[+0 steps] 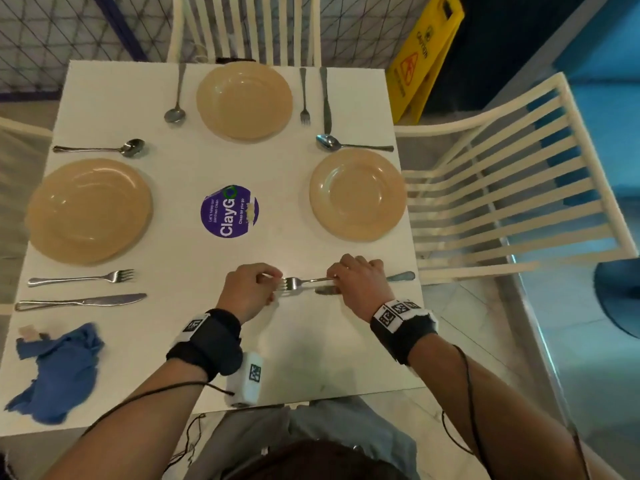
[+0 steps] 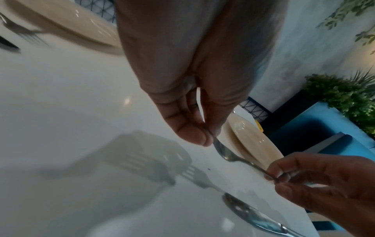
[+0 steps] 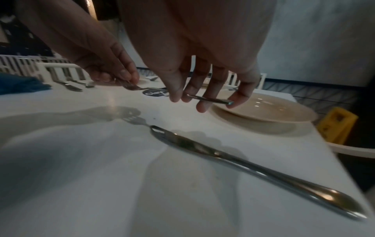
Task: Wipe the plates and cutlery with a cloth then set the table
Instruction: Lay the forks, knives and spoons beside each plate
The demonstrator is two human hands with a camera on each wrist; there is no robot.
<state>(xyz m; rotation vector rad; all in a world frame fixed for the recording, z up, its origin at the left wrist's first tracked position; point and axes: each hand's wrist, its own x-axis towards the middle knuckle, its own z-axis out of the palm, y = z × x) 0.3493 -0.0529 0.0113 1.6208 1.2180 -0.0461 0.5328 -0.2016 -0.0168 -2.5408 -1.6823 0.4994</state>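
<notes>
Both hands hold one fork level, a little above the white table, near its front right. My left hand pinches the tines end; my right hand pinches the handle. A knife lies on the table just below the fork, its handle pointing right. The right-side plate sits just beyond the hands. The blue cloth lies crumpled at the front left, away from both hands.
Two more tan plates sit at the left and far side, each with a spoon, fork and knife beside it. A purple sticker marks the table's centre. White chairs stand around; a yellow floor sign is at the far right.
</notes>
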